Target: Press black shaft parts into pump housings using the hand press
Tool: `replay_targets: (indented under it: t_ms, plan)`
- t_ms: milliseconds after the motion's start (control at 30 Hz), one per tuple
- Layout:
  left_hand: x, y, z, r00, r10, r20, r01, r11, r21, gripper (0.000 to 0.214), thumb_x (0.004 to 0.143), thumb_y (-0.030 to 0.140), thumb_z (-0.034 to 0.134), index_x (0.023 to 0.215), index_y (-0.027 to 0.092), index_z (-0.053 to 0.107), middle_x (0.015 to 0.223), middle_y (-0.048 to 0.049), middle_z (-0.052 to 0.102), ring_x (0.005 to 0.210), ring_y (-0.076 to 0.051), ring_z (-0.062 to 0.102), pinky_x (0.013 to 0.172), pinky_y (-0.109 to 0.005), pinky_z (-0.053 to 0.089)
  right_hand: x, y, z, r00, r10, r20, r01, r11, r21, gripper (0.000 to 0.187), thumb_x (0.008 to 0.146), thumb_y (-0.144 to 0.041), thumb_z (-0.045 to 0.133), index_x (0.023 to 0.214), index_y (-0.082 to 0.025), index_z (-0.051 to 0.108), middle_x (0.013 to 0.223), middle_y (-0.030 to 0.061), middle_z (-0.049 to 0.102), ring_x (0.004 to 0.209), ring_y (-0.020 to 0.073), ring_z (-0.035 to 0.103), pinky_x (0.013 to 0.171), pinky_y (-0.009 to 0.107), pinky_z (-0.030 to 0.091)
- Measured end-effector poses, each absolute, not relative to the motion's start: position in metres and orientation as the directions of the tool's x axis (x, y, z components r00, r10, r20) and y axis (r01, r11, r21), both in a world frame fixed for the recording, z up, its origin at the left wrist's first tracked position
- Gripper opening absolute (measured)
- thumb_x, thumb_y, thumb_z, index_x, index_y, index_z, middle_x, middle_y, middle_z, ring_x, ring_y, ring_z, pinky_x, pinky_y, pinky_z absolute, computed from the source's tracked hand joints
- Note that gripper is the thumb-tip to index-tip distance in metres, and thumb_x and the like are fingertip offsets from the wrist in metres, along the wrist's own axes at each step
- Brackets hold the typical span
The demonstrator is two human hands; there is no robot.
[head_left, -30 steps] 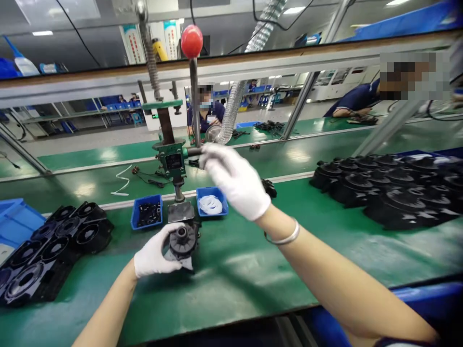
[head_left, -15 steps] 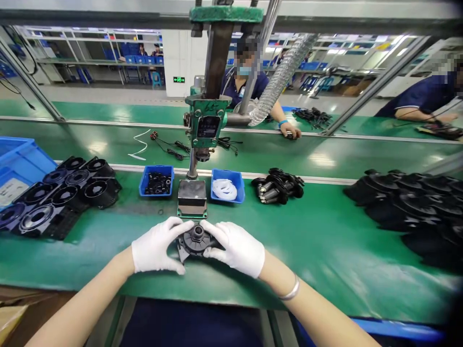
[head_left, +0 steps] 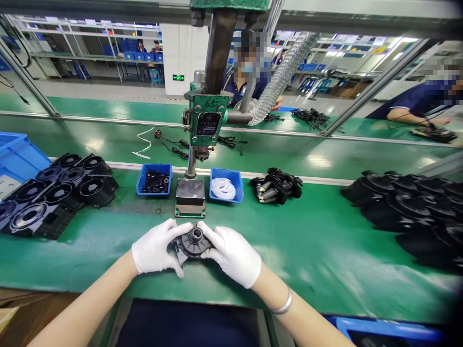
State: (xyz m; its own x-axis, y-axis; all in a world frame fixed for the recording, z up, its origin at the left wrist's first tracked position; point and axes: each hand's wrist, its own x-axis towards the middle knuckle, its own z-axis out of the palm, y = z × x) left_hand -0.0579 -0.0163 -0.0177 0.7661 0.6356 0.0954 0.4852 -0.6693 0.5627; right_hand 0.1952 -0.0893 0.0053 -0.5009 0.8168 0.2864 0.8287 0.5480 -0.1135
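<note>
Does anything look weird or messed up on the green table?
Just one little thing: a crinkled white strip lies loose near black cables, behind the blue trays, like a dropped scrap. The round black part between the left hand and right hand shows no clear damage.

I stand in a factory assembly hall; my green bench (head_left: 289,270) carries a green press (head_left: 208,120), blue bins (head_left: 227,199) of small parts (head_left: 156,182) and rows of matching black housings (head_left: 61,195); a ribbed silver duct (head_left: 289,72) slopes down behind the press; across from me, people (head_left: 408,102) in dark blue shirts work at another green worktop; farther back I see long benches (head_left: 79,58), a blue stool (head_left: 155,76) and a lit exit sign (head_left: 178,77) on a white pillar (head_left: 185,46); my own hands (head_left: 233,255) wear white gloves (head_left: 152,250).
</note>
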Motion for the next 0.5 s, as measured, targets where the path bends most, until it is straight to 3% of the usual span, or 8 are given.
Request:
replay_targets:
  t_ms: [367,500]
  plan:
    - [-0.0590,-0.0170,-0.0154,0.763,0.639,0.102,0.474,-0.659,0.584,0.117,0.045,0.055,0.091,0.145,0.033,0.036,0.114,-0.0055,0.052,0.107,-0.032,0.057,0.092,-0.048,0.051,0.1937,-0.0881,0.0068,-0.496,0.835,0.238,0.837,0.533,-0.128,0.062,0.099,-0.046,0.051,0.147,-0.012,0.031,0.081,0.0059,0.056,0.068,0.0245,0.053,0.061,0.036,0.046]
    - [-0.0530,-0.0247,-0.0085,0.739,0.672,0.049,0.494,-0.590,0.638,0.122,0.048,0.051,0.092,0.150,0.032,0.026,0.120,-0.0072,0.053,0.109,-0.032,0.057,0.094,-0.047,0.049,0.1986,-0.0863,0.0110,-0.439,0.876,0.201,0.832,0.481,-0.276,0.061,0.097,-0.044,0.057,0.147,-0.018,0.035,0.093,0.0088,0.060,0.079,0.0263,0.058,0.070,0.040,0.051]
